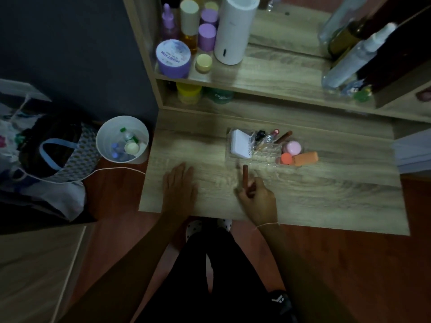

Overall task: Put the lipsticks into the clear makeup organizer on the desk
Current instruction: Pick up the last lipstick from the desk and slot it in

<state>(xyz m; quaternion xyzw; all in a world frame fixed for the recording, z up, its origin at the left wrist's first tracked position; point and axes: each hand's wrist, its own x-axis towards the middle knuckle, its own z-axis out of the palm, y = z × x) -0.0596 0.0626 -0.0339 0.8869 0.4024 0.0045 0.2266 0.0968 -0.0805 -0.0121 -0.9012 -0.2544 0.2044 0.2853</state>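
I have the right hand (pixel 257 201) pinching a slim reddish-brown lipstick (pixel 245 177) by its lower end, the tube standing nearly upright above the table (pixel 326 194) and just short of the clear makeup organizer (pixel 261 157); the left hand (pixel 179 185) lies flat and spread on the wood, holding nothing. I judge the tube light, stiff and smooth, so it could slip or swing in a low pinch; I would sooner have the grip nearer its middle before lowering it. The organizer sits toward the back of the table and already holds a white compact (pixel 240 144) at its left and several lipsticks (pixel 283 137) leaning in the rear slots, with the front cells looking free, though the clear walls are hard to read in this dim light. A pink round pot (pixel 293 146), a small orange pot (pixel 286 159) and an orange sponge (pixel 305 158) crowd its right side, so I would come in from the front. The thin plastic looks light enough to skid if nudged. A white bin (pixel 122 138) stands well off to the left.
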